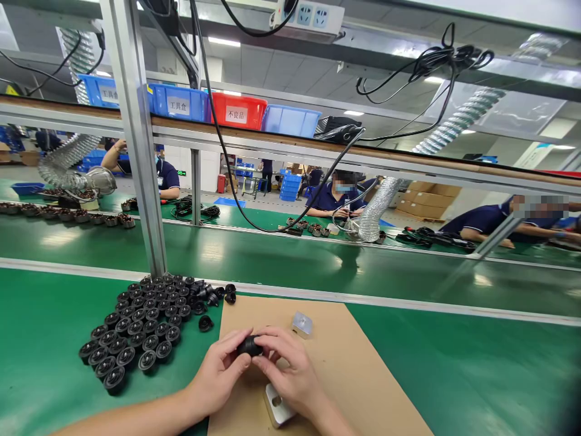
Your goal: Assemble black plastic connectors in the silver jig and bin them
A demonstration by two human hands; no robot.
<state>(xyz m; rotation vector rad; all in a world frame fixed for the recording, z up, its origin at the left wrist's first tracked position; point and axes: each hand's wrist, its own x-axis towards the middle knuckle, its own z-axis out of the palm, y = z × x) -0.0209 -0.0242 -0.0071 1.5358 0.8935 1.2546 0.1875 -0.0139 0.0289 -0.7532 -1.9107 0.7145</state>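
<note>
Between the fingertips of both hands is a small round black plastic part (249, 346), held above a brown cardboard sheet (354, 369). My left hand (220, 370) grips its left side with thumb and fingers. From the right, my right hand (287, 366) pinches the same part and hides some of it. Under my right hand lies a silver metal block with a round hole (278, 407), partly covered. A second, smaller metal block (302, 324) rests on the cardboard beyond my hands.
Many similar black round parts (136, 327) stand in rows on the green table at left, with one loose part (206, 323) nearer the cardboard. A metal post (136, 139) rises behind them. A hanging black cable (222, 151) crosses ahead. Co-workers (338, 194) sit beyond the green conveyor (254, 254).
</note>
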